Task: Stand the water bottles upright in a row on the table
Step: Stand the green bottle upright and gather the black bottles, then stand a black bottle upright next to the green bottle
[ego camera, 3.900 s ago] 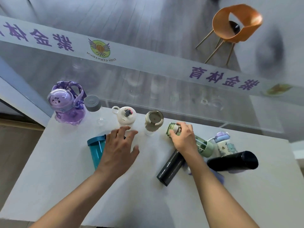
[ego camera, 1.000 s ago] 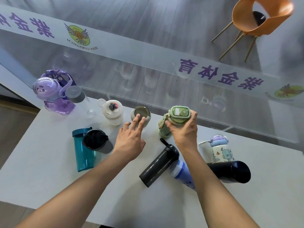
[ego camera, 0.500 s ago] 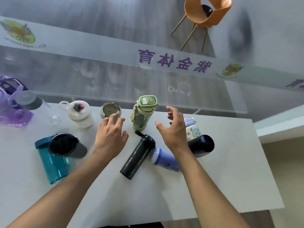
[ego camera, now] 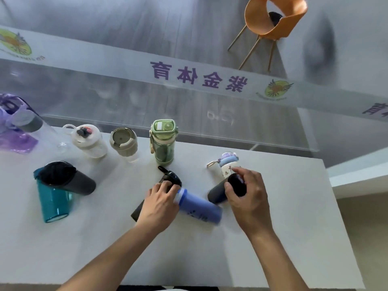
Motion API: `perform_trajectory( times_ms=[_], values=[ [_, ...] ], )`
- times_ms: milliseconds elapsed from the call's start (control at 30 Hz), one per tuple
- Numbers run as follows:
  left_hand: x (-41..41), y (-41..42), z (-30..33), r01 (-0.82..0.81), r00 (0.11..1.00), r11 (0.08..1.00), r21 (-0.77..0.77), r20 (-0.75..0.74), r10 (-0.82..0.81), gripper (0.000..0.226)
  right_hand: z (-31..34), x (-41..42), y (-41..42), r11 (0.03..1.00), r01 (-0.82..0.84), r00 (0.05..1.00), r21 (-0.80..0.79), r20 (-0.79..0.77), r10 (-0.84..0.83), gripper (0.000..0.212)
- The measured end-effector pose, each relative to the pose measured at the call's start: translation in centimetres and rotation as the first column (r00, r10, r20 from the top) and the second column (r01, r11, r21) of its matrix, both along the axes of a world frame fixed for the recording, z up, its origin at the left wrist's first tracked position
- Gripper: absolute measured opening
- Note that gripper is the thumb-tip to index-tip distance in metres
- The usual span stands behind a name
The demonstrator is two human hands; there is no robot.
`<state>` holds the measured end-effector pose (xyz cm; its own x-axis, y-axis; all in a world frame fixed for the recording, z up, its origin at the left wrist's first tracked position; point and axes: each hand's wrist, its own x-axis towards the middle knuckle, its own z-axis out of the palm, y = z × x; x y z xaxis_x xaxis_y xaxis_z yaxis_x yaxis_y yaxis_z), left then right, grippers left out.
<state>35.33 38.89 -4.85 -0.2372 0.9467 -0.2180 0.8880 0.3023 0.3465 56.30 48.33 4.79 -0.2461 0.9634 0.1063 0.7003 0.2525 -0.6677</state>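
Observation:
Along the table's point(ego camera: 283, 248) far edge a purple bottle point(ego camera: 12, 135), a clear bottle with a grey cap point(ego camera: 31, 124), a white bottle point(ego camera: 89, 141), a beige-lidded bottle point(ego camera: 123, 143) and a green bottle point(ego camera: 163, 143) stand upright. My left hand point(ego camera: 161, 204) wraps a slim dark bottle point(ego camera: 171, 178) that lies on the table. Beside it lies a blue bottle point(ego camera: 199, 208). My right hand point(ego camera: 248, 196) grips the top of a black flask point(ego camera: 217, 193), which is tilted. A small cartoon bottle point(ego camera: 227, 164) stands just behind it.
At the left a teal bottle point(ego camera: 54, 204) lies on its side with a dark grey tumbler point(ego camera: 71, 182) resting across it. A glass wall runs right behind the table's far edge. An orange chair point(ego camera: 275, 19) stands beyond the glass. The table's right edge is near my right hand.
Both hands were open over the table after letting go of the upright green bottle. Now my left hand has closed on the slim dark bottle and my right on the black flask.

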Motion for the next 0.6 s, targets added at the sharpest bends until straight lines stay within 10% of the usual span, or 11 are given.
perform_trajectory(
  times_ms=[267, 600],
  values=[
    [4.4, 0.0, -2.3, -0.144, 0.987, 0.976, -0.163, -0.091, 0.130, 0.066, -4.2, 3.6, 2.6, 0.971, -0.178, 0.968, -0.158, 0.147, 0.201, 0.084],
    [4.1, -0.4, -4.1, -0.227, 0.969, 0.962, -0.150, -0.132, 0.208, 0.063, -4.4, 1.0, 5.7, 0.944, -0.274, 0.959, -0.183, 0.025, 0.283, 0.066]
  ],
)
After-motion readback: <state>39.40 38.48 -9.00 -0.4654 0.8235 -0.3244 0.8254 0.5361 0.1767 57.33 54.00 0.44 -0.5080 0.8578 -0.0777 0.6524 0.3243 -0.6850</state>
